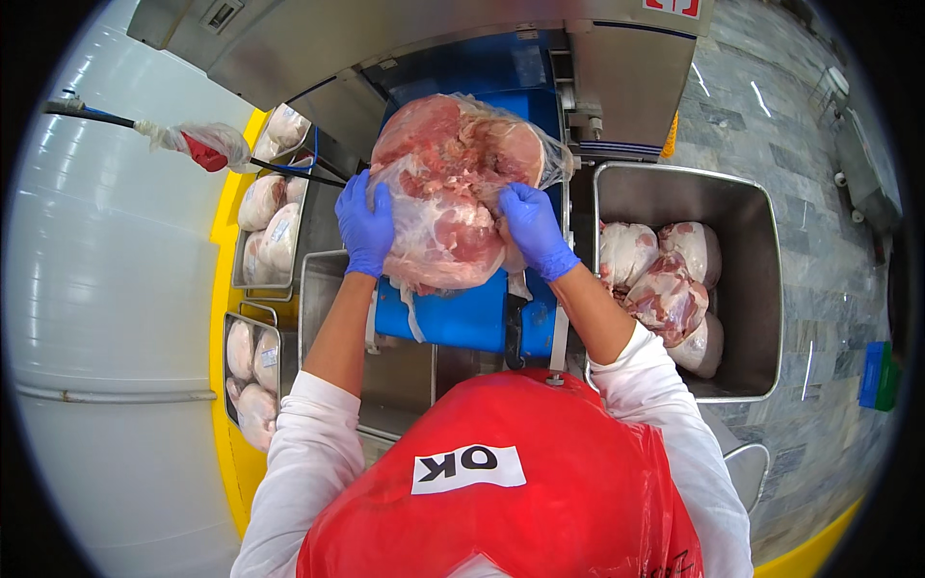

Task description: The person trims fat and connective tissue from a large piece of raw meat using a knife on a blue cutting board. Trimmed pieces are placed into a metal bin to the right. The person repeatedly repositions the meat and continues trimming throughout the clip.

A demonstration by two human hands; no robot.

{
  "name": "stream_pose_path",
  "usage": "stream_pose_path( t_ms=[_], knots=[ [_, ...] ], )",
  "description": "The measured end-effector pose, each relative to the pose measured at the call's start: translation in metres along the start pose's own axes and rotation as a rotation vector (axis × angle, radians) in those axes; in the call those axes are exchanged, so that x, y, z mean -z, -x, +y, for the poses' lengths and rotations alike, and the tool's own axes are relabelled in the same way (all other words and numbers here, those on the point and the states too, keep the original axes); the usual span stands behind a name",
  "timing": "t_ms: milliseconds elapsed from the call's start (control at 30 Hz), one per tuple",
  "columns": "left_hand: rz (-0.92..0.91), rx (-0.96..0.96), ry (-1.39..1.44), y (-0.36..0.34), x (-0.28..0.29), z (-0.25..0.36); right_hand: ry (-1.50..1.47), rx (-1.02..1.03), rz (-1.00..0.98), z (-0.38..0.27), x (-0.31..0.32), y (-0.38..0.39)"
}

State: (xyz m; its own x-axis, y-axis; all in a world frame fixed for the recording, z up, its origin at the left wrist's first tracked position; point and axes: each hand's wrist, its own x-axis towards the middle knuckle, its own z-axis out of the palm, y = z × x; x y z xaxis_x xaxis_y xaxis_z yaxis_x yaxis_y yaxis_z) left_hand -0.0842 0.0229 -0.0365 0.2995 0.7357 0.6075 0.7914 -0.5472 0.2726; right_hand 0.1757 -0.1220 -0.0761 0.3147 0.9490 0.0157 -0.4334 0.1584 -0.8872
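Observation:
A large piece of raw meat [448,197], pink and red with white fat, lies loosely covered by a clear plastic bag [556,154] on the blue conveyor belt [443,313]. Blue gloves cover both hands. My left hand [365,223] grips the meat's left side through the plastic, thumb toward me and the other fingertips partly hidden. On the opposite side, my right hand [535,226] has its fingers closed on the bag's edge against the meat. A strip of plastic hangs down from the near side of the meat.
A deep metal bin [756,289] with several meat pieces stands at right. Metal tubs [237,284] of bagged meat line the left, beside a yellow edge [224,231]. A steel machine [462,53] rises beyond the belt. A plastic-wrapped cable [217,146] hangs at far left.

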Motion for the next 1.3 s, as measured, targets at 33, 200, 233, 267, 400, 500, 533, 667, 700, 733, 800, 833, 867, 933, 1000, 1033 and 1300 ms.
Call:
stream_pose_path(
  t_ms=[33, 200, 233, 267, 400, 500, 533, 667, 700, 733, 800, 833, 867, 933, 1000, 1033, 1300],
  knots=[
    [0.004, 0.0, 0.002, 0.0, -0.001, -0.001, 0.022, -0.03, -0.002, -0.001, 0.001, -0.001],
    [0.007, -0.013, -0.001, 0.0, -0.004, -0.007, 0.451, 0.11, -0.071, -0.012, 0.011, -0.012],
    [0.005, -0.006, 0.013, 0.002, -0.003, -0.009, 0.609, 0.256, -0.079, -0.016, 0.013, -0.013],
    [0.0, 0.01, 0.032, 0.003, -0.004, -0.009, 0.789, 0.36, -0.053, -0.021, 0.015, -0.013],
    [0.0, 0.004, -0.01, 0.004, -0.005, -0.011, 1.111, 0.559, 0.045, -0.042, 0.015, -0.006],
    [-0.004, -0.008, -0.005, 0.003, -0.005, -0.013, 1.144, 0.516, 0.194, -0.056, 0.007, 0.014],
    [0.0, -0.013, 0.0, 0.003, -0.005, -0.013, 1.066, 0.553, 0.238, -0.061, 0.007, 0.023],
    [-0.014, -0.008, 0.021, 0.003, -0.004, -0.013, 0.975, 0.526, 0.129, -0.051, 0.005, 0.091],
    [-0.014, -0.01, 0.007, 0.002, -0.004, -0.012, 1.004, 0.534, 0.023, -0.041, 0.004, 0.114],
    [-0.007, -0.012, -0.005, 0.001, -0.005, -0.012, 1.067, 0.375, -0.078, -0.03, 0.004, 0.133],
    [-0.004, -0.017, -0.019, 0.0, -0.004, -0.011, 1.194, 0.211, -0.179, -0.004, 0.006, 0.158],
    [-0.006, -0.02, -0.022, 0.0, -0.004, -0.01, 1.27, 0.179, -0.175, 0.008, 0.007, 0.167],
    [-0.012, -0.012, -0.026, 0.0, -0.004, -0.01, 1.367, 0.056, -0.193, 0.019, 0.009, 0.172],
    [-0.002, -0.029, -0.024, 0.001, -0.003, -0.008, 1.368, 0.064, -0.124, 0.034, 0.011, 0.176],
    [0.007, -0.04, -0.019, 0.0, -0.001, -0.006, 1.334, -0.05, -0.052, 0.044, 0.008, 0.175],
    [0.007, -0.045, -0.016, 0.0, 0.0, -0.005, 1.333, -0.091, -0.048, 0.046, 0.005, 0.174],
    [-0.003, -0.044, 0.047, -0.001, 0.003, -0.005, 1.29, -0.363, 0.066, 0.026, 0.013, 0.212]
  ],
)
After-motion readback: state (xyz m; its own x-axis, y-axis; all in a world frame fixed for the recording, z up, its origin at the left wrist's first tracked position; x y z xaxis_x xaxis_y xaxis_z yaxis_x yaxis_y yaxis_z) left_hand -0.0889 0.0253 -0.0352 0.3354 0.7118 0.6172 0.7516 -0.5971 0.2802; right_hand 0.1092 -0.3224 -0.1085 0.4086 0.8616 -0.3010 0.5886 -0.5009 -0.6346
